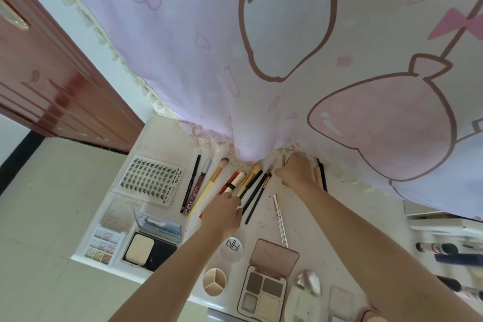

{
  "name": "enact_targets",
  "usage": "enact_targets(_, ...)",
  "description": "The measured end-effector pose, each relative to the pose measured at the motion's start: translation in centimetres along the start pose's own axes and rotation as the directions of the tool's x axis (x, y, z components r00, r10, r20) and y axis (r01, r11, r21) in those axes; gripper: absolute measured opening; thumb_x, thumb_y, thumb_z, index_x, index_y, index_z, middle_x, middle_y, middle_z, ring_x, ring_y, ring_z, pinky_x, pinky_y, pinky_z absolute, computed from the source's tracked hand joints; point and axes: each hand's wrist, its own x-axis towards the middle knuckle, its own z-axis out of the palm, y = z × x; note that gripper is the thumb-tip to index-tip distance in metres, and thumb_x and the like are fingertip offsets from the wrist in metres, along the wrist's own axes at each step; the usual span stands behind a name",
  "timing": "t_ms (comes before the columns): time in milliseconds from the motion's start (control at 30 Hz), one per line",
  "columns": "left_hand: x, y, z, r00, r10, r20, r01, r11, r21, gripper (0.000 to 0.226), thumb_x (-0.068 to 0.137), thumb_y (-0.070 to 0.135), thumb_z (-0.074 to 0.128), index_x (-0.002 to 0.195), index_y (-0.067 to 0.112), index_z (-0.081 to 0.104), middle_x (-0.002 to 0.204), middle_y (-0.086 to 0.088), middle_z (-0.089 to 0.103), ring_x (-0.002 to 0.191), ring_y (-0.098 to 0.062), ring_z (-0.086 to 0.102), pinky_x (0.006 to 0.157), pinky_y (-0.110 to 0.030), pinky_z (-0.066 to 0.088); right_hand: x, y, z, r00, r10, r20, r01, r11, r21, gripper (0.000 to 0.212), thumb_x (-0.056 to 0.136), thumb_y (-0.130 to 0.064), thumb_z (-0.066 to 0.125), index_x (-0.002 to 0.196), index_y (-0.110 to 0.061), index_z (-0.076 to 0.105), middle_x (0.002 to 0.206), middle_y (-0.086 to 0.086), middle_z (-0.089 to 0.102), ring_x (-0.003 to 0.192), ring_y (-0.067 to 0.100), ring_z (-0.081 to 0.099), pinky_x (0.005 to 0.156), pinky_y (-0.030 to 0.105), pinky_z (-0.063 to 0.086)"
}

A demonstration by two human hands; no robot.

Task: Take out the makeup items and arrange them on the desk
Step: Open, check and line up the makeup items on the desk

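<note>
Makeup lies spread on the white desk (308, 217). A row of long items runs along its far side: a black pencil (192, 180), a lip gloss tube (197, 189), a yellow-handled brush (211, 183), a gold lipstick (236, 181), an orange-tipped brush (251, 177) and thin black brushes (257, 193). My left hand (224, 210) has curled fingers at the lower end of the orange-tipped brush and lipstick. My right hand (298, 172) is at the curtain hem, its fingers curled round a thin yellowish stick (283, 160), beside a black flat item (323, 176).
A lash tray (151, 178), glitter palette (104, 246), open powder compact (146, 248), round jar (233, 248), three-part concealer (214, 281), eyeshadow palette (264, 293), silver pen (280, 219) and sponge (308, 282) lie nearer me. A pink curtain (261, 47) overhangs the far edge. Shelf with bottles (444, 248) at right.
</note>
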Motion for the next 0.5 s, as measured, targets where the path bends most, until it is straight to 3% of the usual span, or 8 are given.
enact_targets(100,-0.1,-0.2,0.3,1.000,0.006,-0.003,-0.006,1.000,0.008,0.032,0.096,0.023,0.042,0.124,0.014,0.053,0.126,-0.001,0.054,0.116,-0.015,0.050,0.094,-0.022,0.041,-1.1,-0.3,-0.2,0.990,0.096,0.106,-0.122,0.952,0.281,0.026,0.082,0.001,0.056,0.063,-0.011,0.042,0.056,0.008,0.050,0.031,0.006,0.049,0.032,0.013,0.040)
enact_targets(200,-0.1,-0.2,0.3,1.000,0.021,-0.006,-0.021,1.000,0.021,0.032,0.096,0.022,0.041,0.124,0.014,0.053,0.125,-0.002,0.054,0.114,-0.016,0.051,0.093,-0.022,0.042,-1.9,0.5,1.3,0.977,0.133,0.166,-0.176,0.944,0.279,0.020,0.081,0.005,0.053,0.070,-0.008,0.043,0.061,0.010,0.051,0.033,0.010,0.053,0.039,0.021,0.045)
enact_targets(267,-0.2,-0.2,0.2,1.000,0.028,-0.007,-0.027,0.999,0.026,0.032,0.096,0.022,0.041,0.124,0.014,0.053,0.124,-0.002,0.054,0.114,-0.016,0.051,0.092,-0.021,0.041,-2.3,1.4,2.0,0.995,0.031,0.099,-0.038,0.997,0.069,0.014,0.080,0.001,0.051,0.074,-0.009,0.044,0.070,0.005,0.047,0.054,0.018,0.053,0.046,0.023,0.038)
enact_targets(333,-0.3,-0.2,0.1,0.999,0.034,-0.010,-0.033,0.999,0.036,0.032,0.096,0.022,0.041,0.124,0.014,0.054,0.123,-0.002,0.055,0.113,-0.016,0.052,0.093,-0.021,0.041,-2.7,2.5,2.0,0.992,-0.079,0.101,0.103,0.960,-0.259,0.004,0.082,-0.005,0.050,0.083,-0.008,0.047,0.078,0.002,0.043,0.072,0.018,0.045,0.046,0.020,0.026)
enact_targets(367,-0.4,-0.2,0.1,0.999,0.035,-0.011,-0.034,0.998,0.043,0.032,0.096,0.022,0.041,0.123,0.014,0.054,0.123,-0.002,0.056,0.113,-0.016,0.052,0.093,-0.022,0.041,-2.9,3.0,2.0,0.987,-0.100,0.127,0.139,0.926,-0.351,0.007,0.083,-0.007,0.050,0.079,-0.009,0.044,0.076,-0.001,0.040,0.072,0.016,0.043,0.046,0.020,0.023)
enact_targets(433,-0.5,-0.1,0.0,0.999,0.036,-0.008,-0.035,0.998,0.051,0.032,0.096,0.022,0.041,0.124,0.014,0.054,0.124,-0.002,0.055,0.113,-0.016,0.052,0.094,-0.022,0.041,-3.1,3.9,2.2,0.979,-0.080,0.187,0.149,0.905,-0.397,0.029,0.082,-0.008,0.052,0.064,-0.015,0.030,0.068,-0.004,0.034,0.062,0.011,0.038,0.045,0.021,0.022)
enact_targets(500,-0.8,0.2,-0.1,0.999,0.038,0.004,-0.038,0.998,0.057,0.032,0.096,0.022,0.041,0.124,0.014,0.054,0.124,-0.002,0.055,0.113,-0.016,0.052,0.093,-0.022,0.041,-3.1,4.2,2.1,0.977,-0.058,0.206,0.133,0.918,-0.373,0.031,0.081,-0.006,0.053,0.064,-0.016,0.029,0.066,-0.005,0.032,0.062,0.011,0.039,0.045,0.020,0.022)
